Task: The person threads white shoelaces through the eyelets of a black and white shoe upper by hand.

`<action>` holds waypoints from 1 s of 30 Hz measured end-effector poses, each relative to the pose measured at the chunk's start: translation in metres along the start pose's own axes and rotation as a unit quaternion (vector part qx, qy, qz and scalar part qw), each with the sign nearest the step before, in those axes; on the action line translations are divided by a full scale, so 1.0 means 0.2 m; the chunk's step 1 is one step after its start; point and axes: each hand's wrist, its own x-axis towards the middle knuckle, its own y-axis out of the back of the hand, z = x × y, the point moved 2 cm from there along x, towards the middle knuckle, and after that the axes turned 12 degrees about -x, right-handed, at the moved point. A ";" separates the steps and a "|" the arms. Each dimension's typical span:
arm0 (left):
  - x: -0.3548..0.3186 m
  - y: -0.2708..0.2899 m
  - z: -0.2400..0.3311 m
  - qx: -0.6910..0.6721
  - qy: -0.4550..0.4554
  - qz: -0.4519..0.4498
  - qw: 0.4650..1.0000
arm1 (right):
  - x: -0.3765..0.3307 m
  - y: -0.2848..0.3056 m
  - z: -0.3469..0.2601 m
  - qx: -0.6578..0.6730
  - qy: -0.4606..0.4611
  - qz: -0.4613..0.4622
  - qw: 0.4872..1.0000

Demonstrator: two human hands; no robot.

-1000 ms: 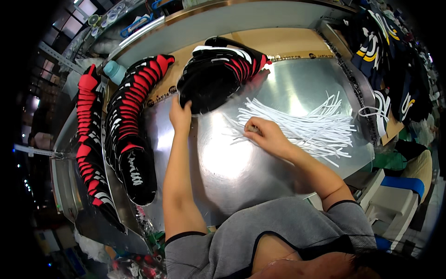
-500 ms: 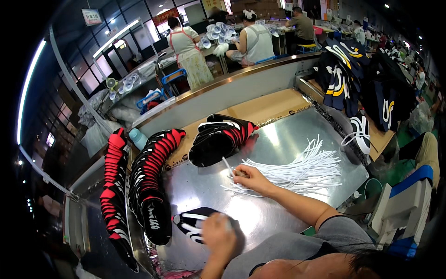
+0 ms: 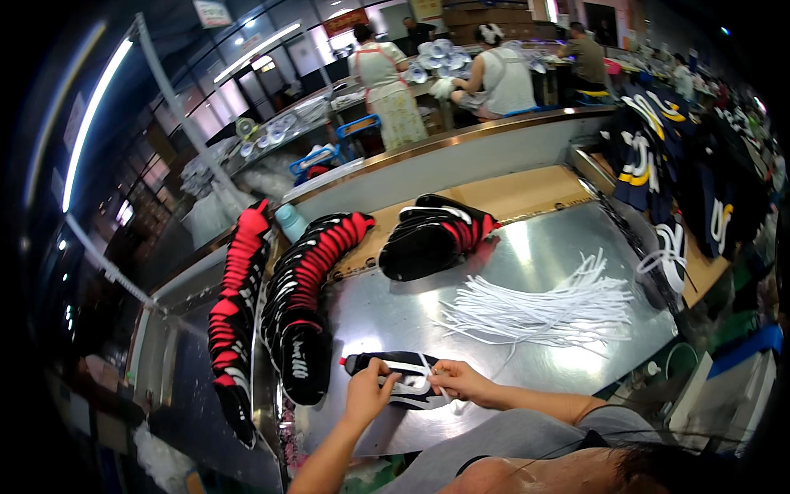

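Note:
On the metal tabletop before me lies a black shoe upper (image 3: 400, 360) with white strips and a small red tip. My left hand (image 3: 368, 393) is closed on its near left side, thumb and forefinger pinching at the white part. My right hand (image 3: 461, 383) pinches a white shoelace (image 3: 425, 362) at the upper's right side, and part of the lace stands up above the fingers. Beyond my right hand a loose bundle of white shoelaces (image 3: 543, 306) is spread on the metal. The fingertips partly cover the middle of the upper.
Nested black and red shoe uppers form two long rows (image 3: 317, 272) (image 3: 239, 305) on the left. A shorter stack (image 3: 432, 239) stands at the back. Navy uppers (image 3: 646, 148) are piled at right, near a laced one (image 3: 671, 255). A light blue bottle (image 3: 290, 222) stands behind; people work beyond the partition.
My right hand has come from beside the lace bundle to the upper, carrying a shoelace. My left hand now grips the upper's left side. The whole view has shifted.

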 end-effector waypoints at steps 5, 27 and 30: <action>0.00 0.06 -0.12 -0.089 0.025 -0.121 0.988 | 0.17 0.04 0.13 -0.095 0.089 0.092 0.987; 0.01 -0.25 0.10 -0.662 0.335 0.088 0.665 | 0.10 -0.01 -0.16 -0.096 0.039 0.097 0.990; 0.00 -0.27 0.09 -0.654 0.285 0.101 0.693 | 0.10 0.00 -0.14 -0.128 0.035 0.098 0.986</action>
